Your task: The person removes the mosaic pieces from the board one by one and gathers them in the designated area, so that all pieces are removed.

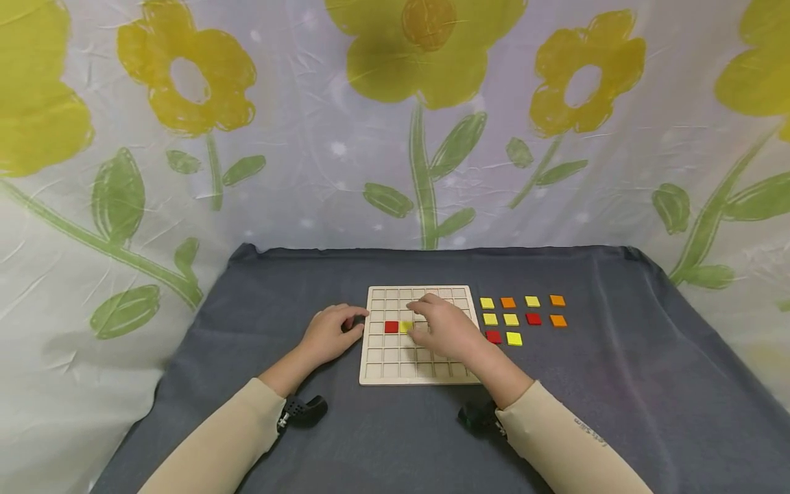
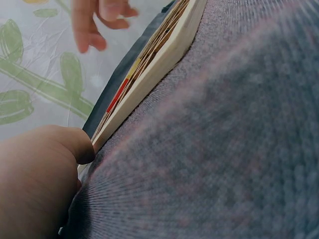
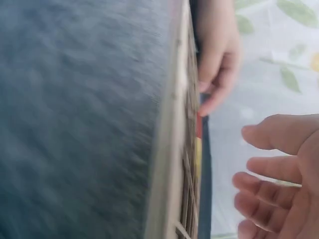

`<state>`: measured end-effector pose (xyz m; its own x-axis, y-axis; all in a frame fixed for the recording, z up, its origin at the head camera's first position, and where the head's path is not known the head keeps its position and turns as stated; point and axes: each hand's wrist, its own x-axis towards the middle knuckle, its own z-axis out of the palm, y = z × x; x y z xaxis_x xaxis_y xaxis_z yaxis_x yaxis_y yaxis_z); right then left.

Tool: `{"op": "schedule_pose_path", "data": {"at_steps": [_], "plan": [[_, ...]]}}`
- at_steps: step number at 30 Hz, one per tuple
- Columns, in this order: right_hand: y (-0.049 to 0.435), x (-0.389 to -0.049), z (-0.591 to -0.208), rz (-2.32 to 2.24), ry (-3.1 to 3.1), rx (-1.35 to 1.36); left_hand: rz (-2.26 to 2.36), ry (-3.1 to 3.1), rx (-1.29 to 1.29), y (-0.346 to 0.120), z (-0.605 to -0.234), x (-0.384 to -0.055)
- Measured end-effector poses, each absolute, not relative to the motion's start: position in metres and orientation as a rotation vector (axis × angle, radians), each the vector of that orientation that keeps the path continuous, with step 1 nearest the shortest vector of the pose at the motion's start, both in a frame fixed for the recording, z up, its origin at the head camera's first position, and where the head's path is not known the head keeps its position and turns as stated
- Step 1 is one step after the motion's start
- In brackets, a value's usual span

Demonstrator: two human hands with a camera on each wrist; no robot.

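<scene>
A pale wooden grid board [image 1: 383,371] lies on the cloth, with a red square tile [image 1: 391,327] and a yellow square tile [image 1: 404,326] in neighbouring cells of one row. My left hand [image 1: 330,335] rests at the board's left side, loosely bent fingertips right at the edge; the left wrist view shows its thumb side by the board's corner. Over the board's right half hovers my right hand [image 1: 447,329], its fingertips near the yellow tile. In the right wrist view that hand [image 3: 284,184] has parted, relaxed fingers with nothing between them.
Right of the board lie several loose square tiles in rows: yellow ones [image 1: 514,339], orange ones [image 1: 558,320] and red ones [image 1: 533,318]. A dark grey cloth [image 1: 395,439] covers the table. Behind hangs a flower-printed curtain [image 1: 296,137].
</scene>
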<state>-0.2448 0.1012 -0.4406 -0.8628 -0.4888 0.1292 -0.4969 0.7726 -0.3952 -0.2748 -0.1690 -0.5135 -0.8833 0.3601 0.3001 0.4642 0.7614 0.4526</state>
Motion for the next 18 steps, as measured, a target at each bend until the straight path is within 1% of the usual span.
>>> {"op": "schedule_pose_path", "data": {"at_steps": [7,13,18], "plan": [[0.096,-0.245,-0.454,0.596,-3.117,0.806,-0.784,-2.785,-0.632,-0.168,-0.514,-0.276],[0.097,-0.248,-0.465,0.495,-3.059,0.860,-0.795,-2.775,-0.630,-0.169,-0.514,-0.277],[0.099,-0.250,-0.469,0.533,-3.015,0.864,-0.791,-2.776,-0.637,-0.168,-0.515,-0.276]]}}
